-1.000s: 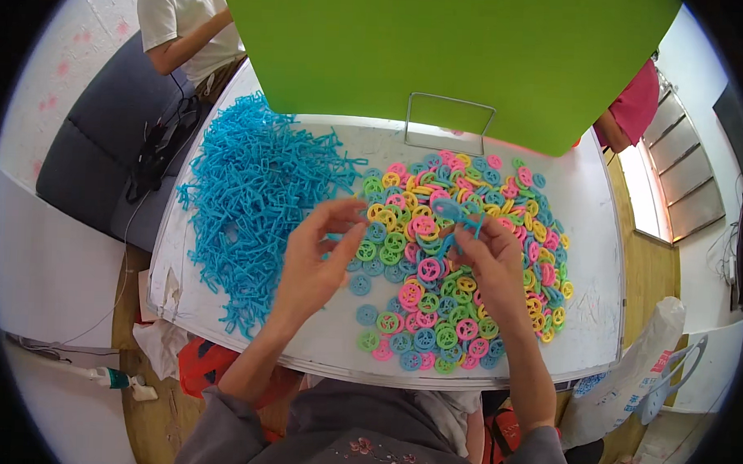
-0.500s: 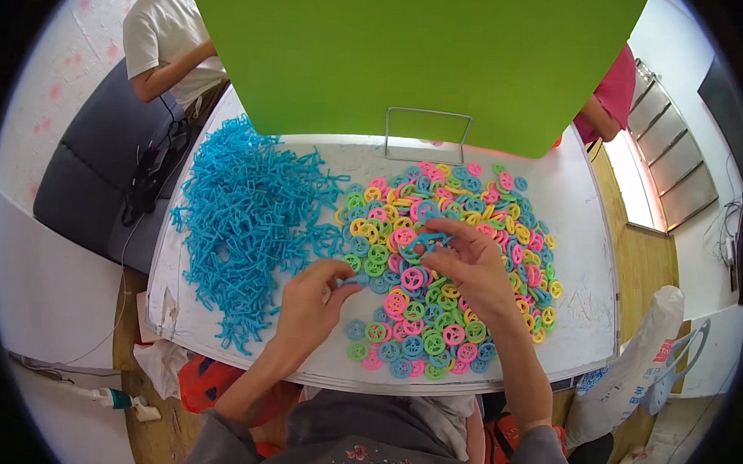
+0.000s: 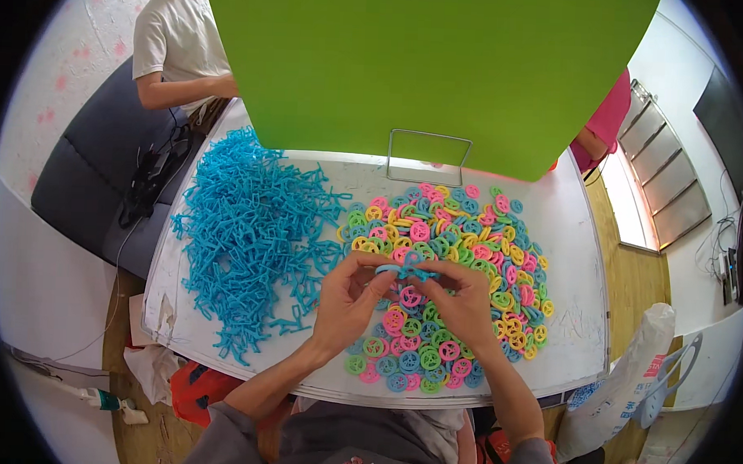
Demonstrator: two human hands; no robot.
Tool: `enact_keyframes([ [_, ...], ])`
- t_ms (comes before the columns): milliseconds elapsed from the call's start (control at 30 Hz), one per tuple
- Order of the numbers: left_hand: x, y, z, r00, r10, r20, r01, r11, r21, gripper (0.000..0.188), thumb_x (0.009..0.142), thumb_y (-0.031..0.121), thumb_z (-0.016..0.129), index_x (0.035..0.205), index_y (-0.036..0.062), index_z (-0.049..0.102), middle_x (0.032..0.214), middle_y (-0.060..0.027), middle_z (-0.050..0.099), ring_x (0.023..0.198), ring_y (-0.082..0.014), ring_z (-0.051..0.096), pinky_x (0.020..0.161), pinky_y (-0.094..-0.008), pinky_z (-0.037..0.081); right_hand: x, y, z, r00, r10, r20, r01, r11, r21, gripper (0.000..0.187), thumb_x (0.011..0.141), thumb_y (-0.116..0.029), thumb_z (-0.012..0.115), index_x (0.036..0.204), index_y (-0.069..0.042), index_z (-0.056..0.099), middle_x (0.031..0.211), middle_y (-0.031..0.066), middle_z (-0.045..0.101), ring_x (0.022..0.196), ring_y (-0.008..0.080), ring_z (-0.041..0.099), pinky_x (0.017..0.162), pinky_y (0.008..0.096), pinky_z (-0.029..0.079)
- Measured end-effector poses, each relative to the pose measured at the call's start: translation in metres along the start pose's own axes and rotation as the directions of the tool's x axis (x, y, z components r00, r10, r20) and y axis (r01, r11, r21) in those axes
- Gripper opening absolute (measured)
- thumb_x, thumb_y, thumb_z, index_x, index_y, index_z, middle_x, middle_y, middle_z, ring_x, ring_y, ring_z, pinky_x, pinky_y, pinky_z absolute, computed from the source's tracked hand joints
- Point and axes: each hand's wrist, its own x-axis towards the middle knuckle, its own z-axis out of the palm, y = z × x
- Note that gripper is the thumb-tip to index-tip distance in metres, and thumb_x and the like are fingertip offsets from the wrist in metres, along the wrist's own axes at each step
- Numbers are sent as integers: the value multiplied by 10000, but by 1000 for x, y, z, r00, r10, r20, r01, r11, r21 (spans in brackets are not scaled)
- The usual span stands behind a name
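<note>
My left hand [image 3: 343,303] pinches a light-blue plastic wheel [image 3: 388,269] between thumb and fingers. Opposite it, my right hand [image 3: 465,299] grips a blue plastic frame piece [image 3: 420,272]. The two parts meet between my fingertips, and whether they are joined cannot be made out. Below and around both hands spreads a pile of small spoked wheels [image 3: 429,361] in pink, green, yellow and blue. To the left lies a large heap of blue plastic frame pieces [image 3: 241,227], thin and forked.
A tall green board [image 3: 442,71] rises at the table's far side, with a bent wire stand [image 3: 431,132] at its foot. One person in a white shirt [image 3: 182,41] is at far left; a red sleeve [image 3: 609,117] shows at far right. The white table [image 3: 569,321] has a curved near edge.
My hands have come together over the wheels, the left moving right and the right moving slightly down. The parts they hold, apart before, now meet. The view has tilted slightly.
</note>
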Motion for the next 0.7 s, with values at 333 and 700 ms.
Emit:
enact_keyframes([
  [333,4,3,-11,997,33,68,-33,999,-10,130,940,101,555,1043,24,540,1058,-128,627,948,-161,613,699,-289,552,0,-2,5,910,-413,-35,392,885,-251,115,723,-26,752,772,11,654,705,51,524,625,141,518,546,284,387],
  [700,3,-4,-20,987,-71,145,89,988,-123,196,922,230,606,945,62,507,1026,-94,603,970,-178,605,781,-329,551,-3,-4,0,947,-275,169,309,922,-233,155,730,-33,745,757,19,601,639,44,419,588,165,407,526,314,295],
])
